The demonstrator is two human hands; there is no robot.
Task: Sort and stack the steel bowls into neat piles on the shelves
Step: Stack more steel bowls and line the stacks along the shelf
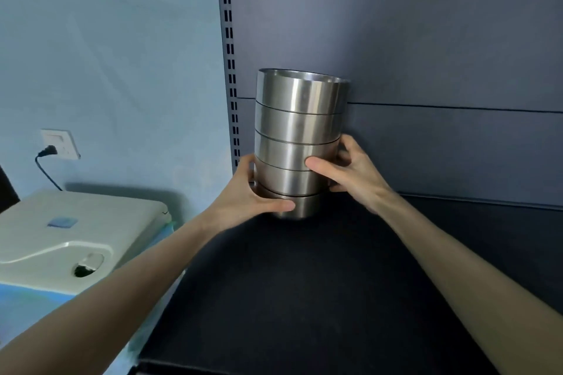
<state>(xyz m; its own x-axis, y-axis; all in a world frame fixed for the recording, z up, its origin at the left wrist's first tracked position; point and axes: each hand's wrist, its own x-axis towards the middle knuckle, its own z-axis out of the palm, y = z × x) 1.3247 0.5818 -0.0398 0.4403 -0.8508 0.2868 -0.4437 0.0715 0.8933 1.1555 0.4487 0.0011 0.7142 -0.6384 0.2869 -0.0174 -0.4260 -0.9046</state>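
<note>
Left hand (253,194) grips the lowest bowl of a tall stack of five nested shiny steel bowls (300,128), thumb across its front. The stack is upright at the back left of the dark flat shelf board (304,283). Right hand (353,173) clasps the stack's right side, thumb on the fourth bowl.

A pale blue wall (122,39) fills the upper left of the frame. At middle left a white wall socket (59,143) carries a black plug (48,150), its cable (45,172) hanging down. Below it, at lower left, sits a cream plastic casing (76,231) with a small blue patch (62,222) on top, resting on a blue sheet (30,307).
</note>
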